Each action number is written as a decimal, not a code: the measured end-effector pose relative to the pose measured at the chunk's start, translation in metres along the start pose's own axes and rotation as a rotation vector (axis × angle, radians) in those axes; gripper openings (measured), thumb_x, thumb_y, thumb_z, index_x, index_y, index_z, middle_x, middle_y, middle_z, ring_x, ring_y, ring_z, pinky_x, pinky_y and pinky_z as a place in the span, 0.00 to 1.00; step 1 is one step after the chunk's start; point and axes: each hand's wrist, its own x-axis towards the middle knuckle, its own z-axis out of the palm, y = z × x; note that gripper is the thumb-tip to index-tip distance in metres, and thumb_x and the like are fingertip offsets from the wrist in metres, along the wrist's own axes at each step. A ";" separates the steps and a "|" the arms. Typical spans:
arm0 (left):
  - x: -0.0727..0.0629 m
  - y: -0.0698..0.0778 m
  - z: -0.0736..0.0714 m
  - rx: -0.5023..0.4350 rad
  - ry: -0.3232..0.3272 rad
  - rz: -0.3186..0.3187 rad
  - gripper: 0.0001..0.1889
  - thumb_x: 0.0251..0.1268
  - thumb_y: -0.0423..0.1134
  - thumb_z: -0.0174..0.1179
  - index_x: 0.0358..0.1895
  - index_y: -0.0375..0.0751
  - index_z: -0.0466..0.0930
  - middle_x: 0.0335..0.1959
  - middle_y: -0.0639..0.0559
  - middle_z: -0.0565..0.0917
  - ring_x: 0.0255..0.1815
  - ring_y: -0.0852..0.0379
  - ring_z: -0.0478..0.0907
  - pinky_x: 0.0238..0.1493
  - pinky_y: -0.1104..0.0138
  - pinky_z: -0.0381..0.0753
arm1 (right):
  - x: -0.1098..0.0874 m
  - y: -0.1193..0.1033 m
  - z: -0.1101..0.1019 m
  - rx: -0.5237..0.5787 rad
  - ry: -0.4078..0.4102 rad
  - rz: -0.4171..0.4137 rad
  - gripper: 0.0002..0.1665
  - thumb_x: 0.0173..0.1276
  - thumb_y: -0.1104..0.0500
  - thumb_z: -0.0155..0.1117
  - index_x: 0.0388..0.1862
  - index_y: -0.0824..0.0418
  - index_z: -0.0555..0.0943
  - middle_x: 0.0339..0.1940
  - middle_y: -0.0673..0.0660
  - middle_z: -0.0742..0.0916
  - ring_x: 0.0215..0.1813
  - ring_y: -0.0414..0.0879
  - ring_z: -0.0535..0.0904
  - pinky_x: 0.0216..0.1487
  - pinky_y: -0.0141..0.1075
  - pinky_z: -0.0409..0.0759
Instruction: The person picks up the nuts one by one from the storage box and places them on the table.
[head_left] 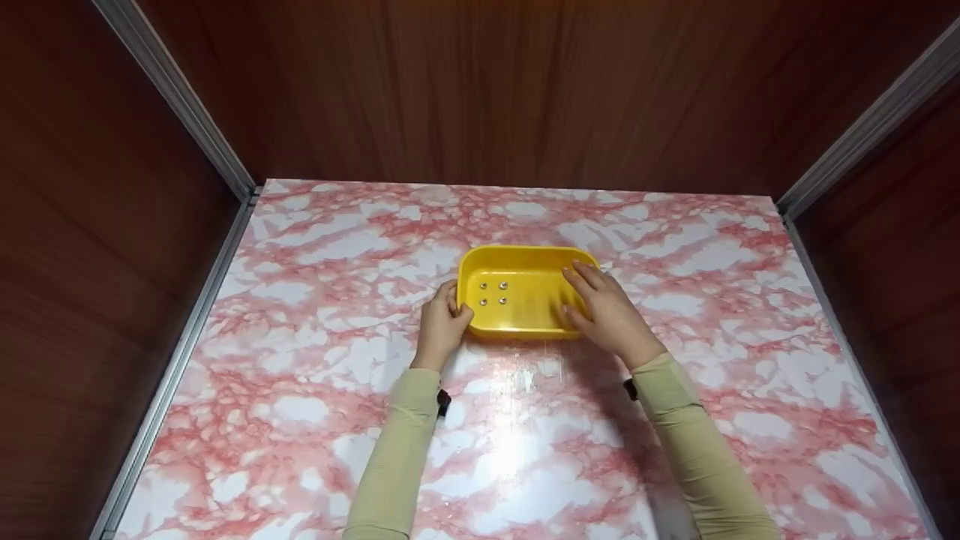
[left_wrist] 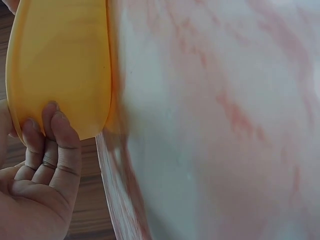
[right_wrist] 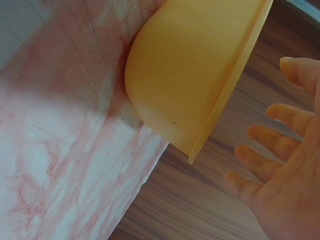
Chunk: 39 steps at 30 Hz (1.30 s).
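Observation:
A yellow plastic tray point(head_left: 525, 259) with rounded corners and raised walls sits on the table, its inside facing up. On its floor, toward the left, lie several small shiny metal pieces point(head_left: 502, 286), too small to name. My left hand point(head_left: 441, 326) grips the tray's left end. The left wrist view shows its fingers point(left_wrist: 65, 132) bent against the tray's outer wall point(left_wrist: 62, 55). Over the right end hovers my right hand point(head_left: 613, 315), fingers spread. In the right wrist view that hand point(right_wrist: 285, 175) stands apart from the tray wall point(right_wrist: 185, 75) and holds nothing.
A red-and-white marbled tabletop point(head_left: 300, 360) lies under the tray. Dark wood-look panels point(head_left: 487, 97) stand behind and at both sides, with metal rails point(head_left: 187, 105) along the corners. Light glares off the tabletop in front of the tray.

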 end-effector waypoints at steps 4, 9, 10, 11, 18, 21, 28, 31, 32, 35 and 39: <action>0.000 0.000 0.000 0.005 0.002 0.002 0.27 0.55 0.30 0.57 0.62 0.32 0.71 0.21 0.53 0.69 0.23 0.59 0.64 0.34 0.66 0.67 | 0.001 -0.001 -0.001 0.007 -0.001 -0.006 0.37 0.67 0.54 0.62 0.71 0.64 0.64 0.71 0.65 0.65 0.70 0.62 0.59 0.69 0.54 0.51; 0.000 0.000 0.000 -0.002 0.006 0.002 0.27 0.55 0.30 0.57 0.62 0.32 0.71 0.20 0.53 0.69 0.23 0.58 0.64 0.34 0.66 0.68 | 0.002 -0.002 -0.001 0.006 0.010 -0.020 0.37 0.67 0.53 0.62 0.72 0.64 0.64 0.71 0.65 0.66 0.69 0.63 0.60 0.68 0.54 0.54; 0.000 0.001 0.000 -0.002 0.006 0.000 0.27 0.54 0.30 0.57 0.62 0.32 0.71 0.20 0.53 0.69 0.23 0.58 0.64 0.34 0.66 0.68 | 0.003 -0.003 -0.001 0.003 0.011 -0.023 0.37 0.67 0.53 0.62 0.72 0.63 0.64 0.71 0.65 0.66 0.69 0.63 0.60 0.68 0.54 0.54; 0.000 0.001 0.000 -0.003 0.006 -0.001 0.27 0.54 0.30 0.57 0.62 0.32 0.71 0.21 0.53 0.69 0.23 0.58 0.64 0.34 0.66 0.68 | 0.003 -0.003 -0.001 0.001 0.012 -0.025 0.37 0.67 0.53 0.62 0.72 0.63 0.64 0.71 0.65 0.66 0.69 0.63 0.60 0.68 0.53 0.54; 0.000 0.002 0.001 -0.001 0.009 -0.009 0.27 0.54 0.30 0.57 0.62 0.32 0.71 0.20 0.54 0.69 0.22 0.59 0.64 0.33 0.66 0.68 | 0.005 -0.003 0.000 0.005 0.018 -0.037 0.37 0.67 0.53 0.61 0.72 0.63 0.64 0.71 0.65 0.66 0.69 0.63 0.60 0.69 0.52 0.54; 0.000 0.002 0.001 -0.001 0.007 -0.012 0.27 0.54 0.29 0.57 0.62 0.32 0.71 0.20 0.53 0.69 0.22 0.59 0.64 0.32 0.66 0.68 | 0.006 -0.004 -0.001 0.004 0.019 -0.039 0.37 0.67 0.53 0.61 0.72 0.63 0.63 0.71 0.65 0.66 0.70 0.62 0.60 0.68 0.52 0.55; -0.001 0.001 0.001 -0.004 0.007 -0.005 0.28 0.54 0.29 0.57 0.63 0.32 0.71 0.21 0.52 0.69 0.23 0.58 0.64 0.32 0.66 0.67 | 0.009 -0.006 -0.002 0.023 0.016 -0.035 0.37 0.68 0.53 0.60 0.72 0.63 0.64 0.71 0.66 0.66 0.70 0.62 0.60 0.67 0.53 0.57; -0.001 0.001 0.001 -0.001 0.015 0.005 0.27 0.54 0.28 0.57 0.62 0.32 0.71 0.21 0.52 0.69 0.23 0.58 0.63 0.32 0.66 0.66 | 0.010 -0.007 -0.003 0.024 0.016 -0.031 0.37 0.67 0.53 0.61 0.72 0.62 0.64 0.71 0.65 0.66 0.70 0.62 0.60 0.67 0.53 0.58; -0.001 0.001 0.001 0.000 0.016 0.006 0.27 0.54 0.28 0.57 0.62 0.32 0.71 0.21 0.53 0.68 0.23 0.58 0.63 0.32 0.66 0.66 | 0.011 -0.007 -0.003 0.025 0.013 -0.030 0.37 0.67 0.54 0.61 0.72 0.62 0.64 0.71 0.65 0.65 0.70 0.62 0.60 0.67 0.53 0.57; 0.000 0.001 0.001 0.009 0.018 0.003 0.27 0.54 0.29 0.57 0.62 0.32 0.72 0.21 0.53 0.68 0.23 0.58 0.64 0.33 0.66 0.67 | 0.012 -0.008 -0.004 0.032 0.005 -0.027 0.37 0.67 0.54 0.62 0.72 0.62 0.63 0.71 0.65 0.65 0.70 0.61 0.59 0.67 0.53 0.57; 0.000 0.002 0.001 0.014 0.017 -0.005 0.27 0.54 0.29 0.57 0.62 0.32 0.71 0.21 0.54 0.68 0.23 0.59 0.64 0.33 0.66 0.67 | 0.013 -0.008 -0.004 0.040 0.002 -0.030 0.37 0.68 0.53 0.60 0.72 0.62 0.63 0.72 0.65 0.65 0.71 0.61 0.59 0.67 0.53 0.57</action>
